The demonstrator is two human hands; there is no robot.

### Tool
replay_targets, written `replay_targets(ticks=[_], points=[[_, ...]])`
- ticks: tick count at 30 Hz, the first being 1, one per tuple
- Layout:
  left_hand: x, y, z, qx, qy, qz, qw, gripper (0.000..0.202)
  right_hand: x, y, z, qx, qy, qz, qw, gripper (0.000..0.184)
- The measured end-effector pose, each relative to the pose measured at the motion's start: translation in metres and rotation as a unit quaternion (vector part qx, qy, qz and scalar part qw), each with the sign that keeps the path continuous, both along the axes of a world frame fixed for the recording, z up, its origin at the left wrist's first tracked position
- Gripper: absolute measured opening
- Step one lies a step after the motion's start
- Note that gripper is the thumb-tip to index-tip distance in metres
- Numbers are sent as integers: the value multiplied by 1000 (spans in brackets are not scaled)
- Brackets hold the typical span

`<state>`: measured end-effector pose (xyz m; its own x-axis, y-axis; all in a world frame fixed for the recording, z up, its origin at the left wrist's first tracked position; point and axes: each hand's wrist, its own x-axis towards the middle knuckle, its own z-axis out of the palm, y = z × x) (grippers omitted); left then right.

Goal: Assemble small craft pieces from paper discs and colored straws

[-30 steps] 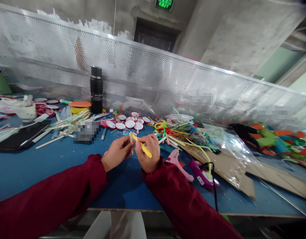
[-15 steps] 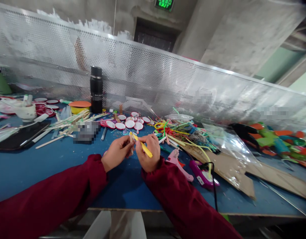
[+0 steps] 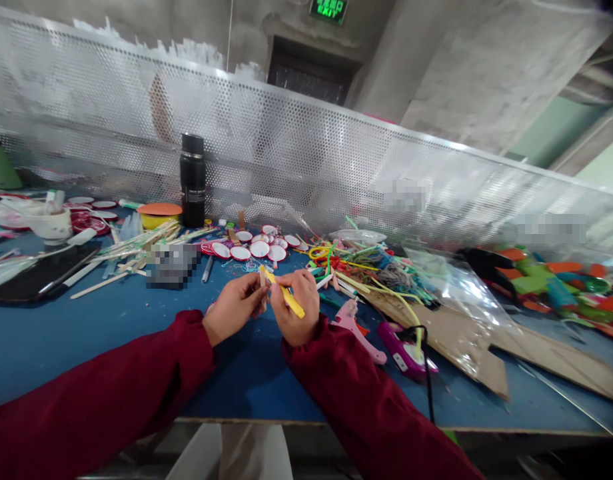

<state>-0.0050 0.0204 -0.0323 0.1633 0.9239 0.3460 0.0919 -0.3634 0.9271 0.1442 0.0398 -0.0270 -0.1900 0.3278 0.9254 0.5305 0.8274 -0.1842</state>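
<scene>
Low over the blue table (image 3: 136, 360), my left hand (image 3: 231, 308) pinches a short, pale wooden stick (image 3: 263, 283) held upright, its end coloured yellow. My right hand (image 3: 297, 308) is closed around a yellow marker pen (image 3: 292, 301), slanted with its front end at the top of the stick. Whether the tip touches the stick is too small to tell. Behind my hands lie several round white discs with red rims (image 3: 260, 249). A pink glue gun (image 3: 359, 327) lies just right of my right hand.
A black bottle (image 3: 192, 190) stands by the perforated metal screen (image 3: 306, 153). Wooden sticks (image 3: 136, 250) and a dark phone (image 3: 41, 272) lie left. Tangled coloured cords (image 3: 381, 267), a purple device with a cable (image 3: 406, 350), cardboard (image 3: 451, 333) and clear plastic (image 3: 456, 293) occupy the right.
Almost nothing differs. The view has shifted very slightly, and both hands keep the same hold on the stick and the marker.
</scene>
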Motion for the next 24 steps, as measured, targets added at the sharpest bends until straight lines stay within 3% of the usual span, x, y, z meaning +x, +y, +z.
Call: replay_targets(ticks=[24], points=[[-1, 1, 0, -8, 6, 6, 1000, 30, -1, -1, 3, 8, 10, -12, 1000, 5]])
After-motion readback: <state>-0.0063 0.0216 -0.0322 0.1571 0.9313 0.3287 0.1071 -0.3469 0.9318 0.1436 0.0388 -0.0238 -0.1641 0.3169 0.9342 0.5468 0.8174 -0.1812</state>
